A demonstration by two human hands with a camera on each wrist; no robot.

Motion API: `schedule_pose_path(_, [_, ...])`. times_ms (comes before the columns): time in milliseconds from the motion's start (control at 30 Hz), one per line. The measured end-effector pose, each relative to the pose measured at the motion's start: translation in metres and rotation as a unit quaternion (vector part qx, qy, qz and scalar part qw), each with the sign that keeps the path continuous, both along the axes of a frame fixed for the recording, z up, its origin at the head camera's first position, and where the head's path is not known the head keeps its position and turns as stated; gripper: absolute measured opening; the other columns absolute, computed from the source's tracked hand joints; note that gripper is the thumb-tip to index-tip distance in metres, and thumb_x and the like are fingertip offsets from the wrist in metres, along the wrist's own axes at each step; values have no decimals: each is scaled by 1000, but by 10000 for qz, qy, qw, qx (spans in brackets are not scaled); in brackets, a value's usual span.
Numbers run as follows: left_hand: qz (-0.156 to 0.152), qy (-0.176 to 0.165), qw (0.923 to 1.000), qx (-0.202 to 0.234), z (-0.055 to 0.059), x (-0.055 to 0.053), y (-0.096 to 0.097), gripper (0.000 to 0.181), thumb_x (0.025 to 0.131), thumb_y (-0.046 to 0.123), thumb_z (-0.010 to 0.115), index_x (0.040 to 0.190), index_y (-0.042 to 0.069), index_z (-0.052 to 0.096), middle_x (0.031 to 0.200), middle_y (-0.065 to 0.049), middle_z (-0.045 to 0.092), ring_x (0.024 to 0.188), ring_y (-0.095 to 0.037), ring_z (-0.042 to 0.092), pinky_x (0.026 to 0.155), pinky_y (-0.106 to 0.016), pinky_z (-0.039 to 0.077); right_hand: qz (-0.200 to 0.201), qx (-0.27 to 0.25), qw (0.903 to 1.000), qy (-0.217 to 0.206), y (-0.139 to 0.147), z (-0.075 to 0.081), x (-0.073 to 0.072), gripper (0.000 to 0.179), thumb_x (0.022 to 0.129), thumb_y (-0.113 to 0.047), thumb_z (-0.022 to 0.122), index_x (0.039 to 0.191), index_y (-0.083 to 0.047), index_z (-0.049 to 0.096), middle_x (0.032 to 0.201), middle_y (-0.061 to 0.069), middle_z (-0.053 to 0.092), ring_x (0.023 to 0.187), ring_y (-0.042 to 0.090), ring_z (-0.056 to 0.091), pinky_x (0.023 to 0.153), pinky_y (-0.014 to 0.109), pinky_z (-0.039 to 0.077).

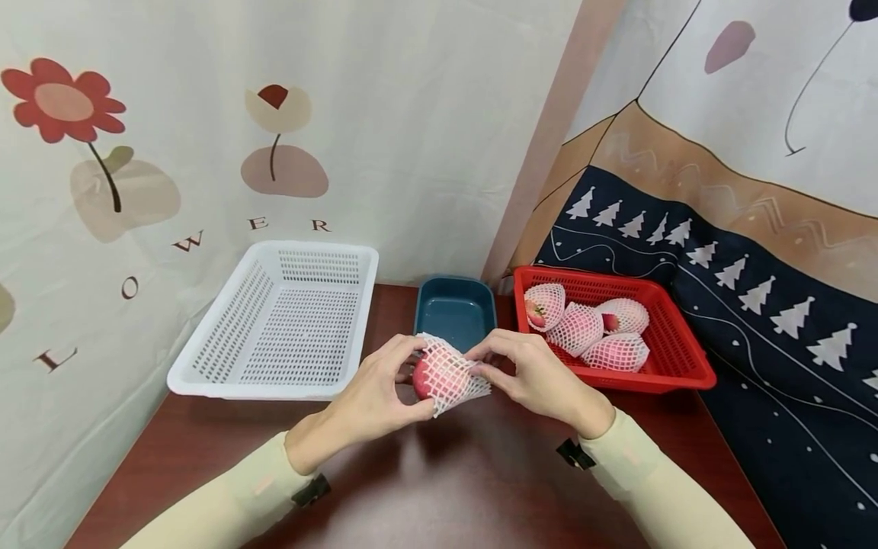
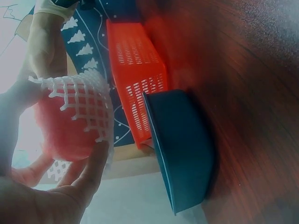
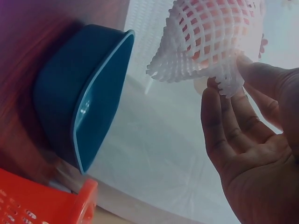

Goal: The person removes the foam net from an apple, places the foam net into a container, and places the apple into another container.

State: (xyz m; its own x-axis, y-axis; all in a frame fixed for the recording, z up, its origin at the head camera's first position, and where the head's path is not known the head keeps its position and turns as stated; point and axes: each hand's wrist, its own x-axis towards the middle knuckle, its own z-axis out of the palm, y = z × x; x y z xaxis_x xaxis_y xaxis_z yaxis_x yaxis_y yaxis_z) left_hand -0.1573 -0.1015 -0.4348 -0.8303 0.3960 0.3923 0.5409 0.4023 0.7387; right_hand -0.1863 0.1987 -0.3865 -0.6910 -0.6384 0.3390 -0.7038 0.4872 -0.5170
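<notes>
Above the table, my left hand (image 1: 373, 396) grips a round red fruit (image 1: 423, 379) from its left side, thumb below and fingers above. A white foam net sleeve (image 1: 453, 379) covers much of the fruit, leaving its left part bare. My right hand (image 1: 538, 374) pinches the gathered right end of that sleeve between thumb and fingers. In the right wrist view, the pinched net edge (image 3: 229, 86) bunches at the fingertips. The left wrist view shows bare red skin of the fruit (image 2: 70, 130) beside the net. Its exact kind cannot be told.
A dark blue bin (image 1: 456, 284) stands just behind the hands. To the left is a white perforated basket (image 1: 274, 393). At right, a red basket (image 1: 675, 335) holds several net-wrapped fruits (image 1: 576, 328). Printed curtains (image 1: 425, 137) hang behind the brown table (image 1: 439, 488).
</notes>
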Motion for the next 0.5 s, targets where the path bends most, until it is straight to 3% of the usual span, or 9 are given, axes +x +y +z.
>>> schedule_pose_path(167, [100,118,9999,-49,2,-2,0,74,85,18,99,150,10,65,136,-6,72,117,-19,76,98,-34,72,-75,-61,9999,111,1,3,0,33,99,-13,94,129,-22,86,120,-5,86,99,5,76,91,26,71])
schedule_pose_path(500, [113,174,9998,72,4,-4,-3,74,85,16,100,150,12,64,143,-4,73,121,-21,75,99,-37,73,-149,-112,9993,311,5,2,-2,29,99,-12,93,126,-22,86,117,-5,87,99,7,77,90,36,72])
